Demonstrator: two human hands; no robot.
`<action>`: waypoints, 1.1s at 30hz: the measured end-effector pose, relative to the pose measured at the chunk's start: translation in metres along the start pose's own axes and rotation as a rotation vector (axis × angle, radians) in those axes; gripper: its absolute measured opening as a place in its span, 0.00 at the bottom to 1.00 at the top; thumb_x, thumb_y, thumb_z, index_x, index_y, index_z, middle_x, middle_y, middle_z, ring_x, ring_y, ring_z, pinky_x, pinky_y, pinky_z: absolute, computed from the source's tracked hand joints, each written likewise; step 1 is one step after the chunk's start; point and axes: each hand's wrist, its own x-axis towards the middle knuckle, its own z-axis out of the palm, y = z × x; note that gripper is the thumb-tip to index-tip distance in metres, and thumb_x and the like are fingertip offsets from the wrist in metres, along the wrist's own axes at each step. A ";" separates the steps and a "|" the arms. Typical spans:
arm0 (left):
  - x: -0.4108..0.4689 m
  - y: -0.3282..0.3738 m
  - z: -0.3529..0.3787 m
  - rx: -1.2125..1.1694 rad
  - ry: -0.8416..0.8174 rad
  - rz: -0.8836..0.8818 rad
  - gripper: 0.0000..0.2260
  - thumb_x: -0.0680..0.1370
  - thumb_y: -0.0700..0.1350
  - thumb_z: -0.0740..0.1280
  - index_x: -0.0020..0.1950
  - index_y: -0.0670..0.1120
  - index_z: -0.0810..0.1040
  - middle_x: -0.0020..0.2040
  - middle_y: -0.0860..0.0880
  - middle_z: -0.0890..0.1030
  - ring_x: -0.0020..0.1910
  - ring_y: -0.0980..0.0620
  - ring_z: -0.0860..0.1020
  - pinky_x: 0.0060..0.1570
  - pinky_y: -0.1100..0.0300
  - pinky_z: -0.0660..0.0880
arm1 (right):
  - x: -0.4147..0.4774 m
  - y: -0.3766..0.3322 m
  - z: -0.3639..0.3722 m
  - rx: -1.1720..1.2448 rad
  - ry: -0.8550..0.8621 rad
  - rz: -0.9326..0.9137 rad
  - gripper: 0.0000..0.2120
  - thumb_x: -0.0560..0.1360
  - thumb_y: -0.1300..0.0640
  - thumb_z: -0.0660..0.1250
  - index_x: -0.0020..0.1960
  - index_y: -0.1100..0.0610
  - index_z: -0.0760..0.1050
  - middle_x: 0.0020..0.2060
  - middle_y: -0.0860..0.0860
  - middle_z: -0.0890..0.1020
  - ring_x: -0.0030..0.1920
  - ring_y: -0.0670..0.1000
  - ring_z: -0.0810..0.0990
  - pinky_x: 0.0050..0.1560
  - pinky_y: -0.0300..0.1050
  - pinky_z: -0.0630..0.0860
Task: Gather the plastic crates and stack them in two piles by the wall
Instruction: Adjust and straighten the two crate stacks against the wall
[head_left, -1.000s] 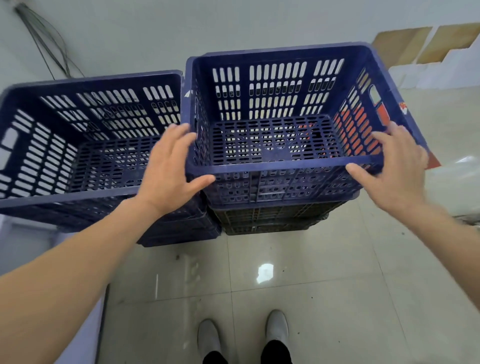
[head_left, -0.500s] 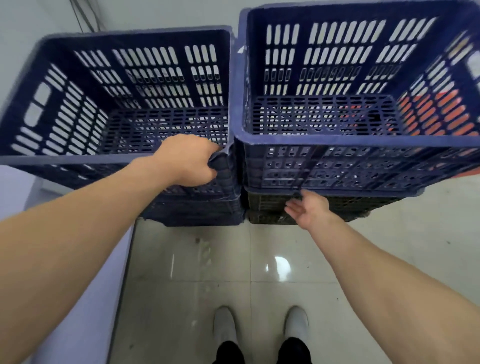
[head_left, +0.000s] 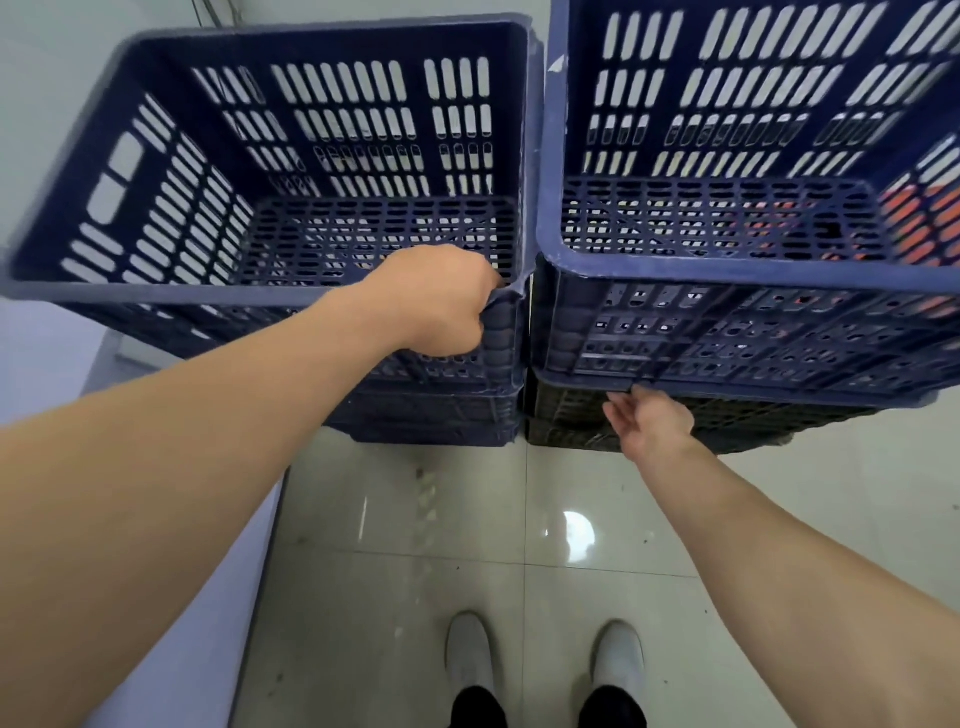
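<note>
Two piles of blue plastic crates stand touching, side by side against the wall (head_left: 104, 62). The left hand (head_left: 441, 301) is clenched on the near right corner of the left pile's top crate (head_left: 291, 171). The right hand (head_left: 649, 421), fingers loosely apart, touches the bottom edge of the right pile's top crate (head_left: 748, 291).

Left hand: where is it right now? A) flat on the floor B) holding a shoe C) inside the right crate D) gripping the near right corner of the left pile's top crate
D: the left hand is closed over the corner rim of the left pile's top crate.
</note>
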 end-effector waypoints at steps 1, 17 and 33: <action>0.000 0.000 0.001 -0.003 0.004 0.000 0.03 0.76 0.41 0.66 0.49 0.46 0.77 0.36 0.47 0.77 0.34 0.47 0.75 0.33 0.53 0.71 | 0.000 0.001 0.000 0.002 0.010 -0.004 0.10 0.83 0.66 0.65 0.63 0.63 0.76 0.46 0.59 0.83 0.42 0.53 0.85 0.39 0.49 0.82; -0.001 0.001 0.000 0.012 0.029 0.004 0.00 0.77 0.42 0.66 0.47 0.46 0.76 0.37 0.48 0.76 0.33 0.49 0.72 0.30 0.56 0.66 | -0.012 0.014 0.000 0.021 0.040 -0.026 0.01 0.83 0.63 0.67 0.53 0.59 0.75 0.47 0.58 0.85 0.46 0.52 0.87 0.52 0.50 0.85; -0.082 -0.050 0.097 -0.899 1.370 -0.472 0.15 0.76 0.43 0.66 0.60 0.40 0.70 0.57 0.43 0.70 0.57 0.42 0.72 0.60 0.42 0.72 | 0.015 -0.035 -0.058 0.041 0.068 -0.043 0.25 0.87 0.50 0.53 0.82 0.56 0.60 0.70 0.64 0.76 0.50 0.60 0.82 0.51 0.58 0.79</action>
